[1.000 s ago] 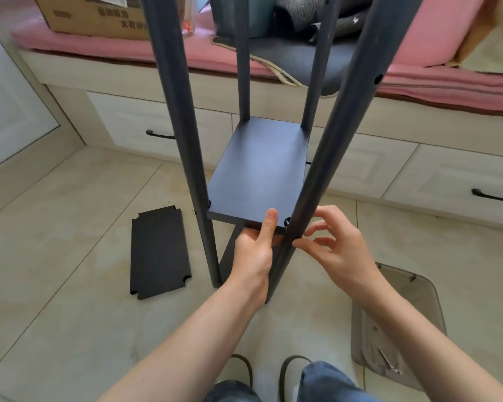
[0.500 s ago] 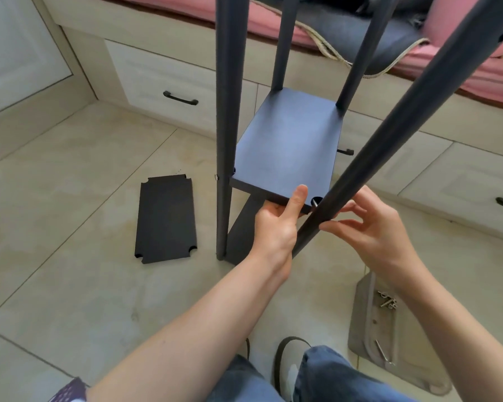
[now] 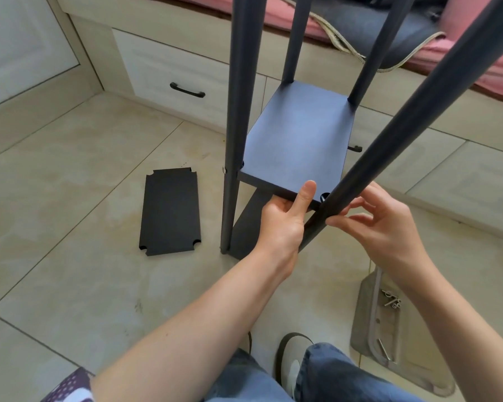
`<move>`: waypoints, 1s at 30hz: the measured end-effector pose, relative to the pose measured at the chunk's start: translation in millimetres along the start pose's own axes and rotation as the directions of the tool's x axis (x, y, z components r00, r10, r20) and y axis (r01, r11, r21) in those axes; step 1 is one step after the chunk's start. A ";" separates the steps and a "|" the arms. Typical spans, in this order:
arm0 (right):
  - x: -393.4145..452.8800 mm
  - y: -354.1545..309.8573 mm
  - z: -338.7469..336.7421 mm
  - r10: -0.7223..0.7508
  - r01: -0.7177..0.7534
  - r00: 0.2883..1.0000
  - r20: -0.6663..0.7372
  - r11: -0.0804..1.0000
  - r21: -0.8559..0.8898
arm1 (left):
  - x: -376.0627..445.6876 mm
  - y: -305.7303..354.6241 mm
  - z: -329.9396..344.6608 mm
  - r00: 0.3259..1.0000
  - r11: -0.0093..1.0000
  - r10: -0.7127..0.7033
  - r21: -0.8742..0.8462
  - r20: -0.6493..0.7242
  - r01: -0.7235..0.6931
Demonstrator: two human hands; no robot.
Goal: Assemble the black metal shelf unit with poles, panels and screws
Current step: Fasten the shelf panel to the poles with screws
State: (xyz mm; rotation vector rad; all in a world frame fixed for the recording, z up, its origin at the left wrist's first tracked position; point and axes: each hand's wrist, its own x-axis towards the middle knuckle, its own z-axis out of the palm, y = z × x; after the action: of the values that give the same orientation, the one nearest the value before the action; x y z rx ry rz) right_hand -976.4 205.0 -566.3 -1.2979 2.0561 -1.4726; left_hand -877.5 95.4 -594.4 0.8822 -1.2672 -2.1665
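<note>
step: we judge this as fixing the near-right corner of the shelf panel [image 3: 296, 140] to the near-right pole [image 3: 404, 111]; a dark hole shows in the panel corner right by that pole.
left hand: our left hand [image 3: 285, 221] grips the panel's near edge, thumb flat on top, fingers curled underneath; likely holding the panel level so the corner lines up.
right hand: our right hand [image 3: 381, 224] has thumb and forefinger pinched together against the pole's near side at panel height, other fingers fanned out; we cannot tell if a screw sits in the pinch.
shelf unit: stands on the tiled floor [image 3: 70, 198] centre-far, four poles up, one panel mounted part-way up, another dark panel low under it.
near-left pole: near-left pole [image 3: 238, 111] already has a silver screw head [image 3: 224, 169] at panel height, so that corner looks done.
spare panel: spare panel [image 3: 170, 210] lies flat on the floor, left of the unit, well apart, notched corners visible; not yet fitted.
hardware: grey tray [image 3: 369, 323] near right on the floor holds loose screws [image 3: 391, 298]; within reach of our right hand.
risk: panel could tip if the left hand lets go before the corner is fastened.
</note>
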 end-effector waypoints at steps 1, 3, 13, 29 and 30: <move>-0.3 -0.4 0.5 0.003 -0.003 1.000 -0.004 1.000 -0.008 | 0.2 -0.1 -0.7 1.000 1.000 -0.003 0.005 0.007 0.003; -1.2 -1.4 1.0 0.002 -0.002 1.000 -0.011 1.000 -0.026 | 0.5 -0.8 -2.3 1.000 1.000 -0.007 0.010 0.020 0.007; -5.3 -3.4 -2.4 -0.070 0.070 0.998 0.001 0.997 -0.012 | -0.3 -0.4 -12.3 0.995 0.989 0.004 0.144 0.095 -0.017; -18.1 -1.5 -1.8 -0.161 0.158 0.987 0.011 0.949 -0.271 | 2.0 2.9 -20.3 0.978 0.989 -0.059 0.146 0.200 0.030; -18.8 -0.8 -1.5 -0.162 0.156 0.987 0.004 0.947 -0.282 | 1.8 3.0 -20.1 0.978 0.989 -0.061 0.147 0.198 0.031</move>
State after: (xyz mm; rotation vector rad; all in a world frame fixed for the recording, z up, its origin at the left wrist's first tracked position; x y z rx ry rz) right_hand -966.7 220.9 -569.6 -1.5966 2.2850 -1.2913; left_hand -863.9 81.2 -599.6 0.7676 -1.5315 -2.2712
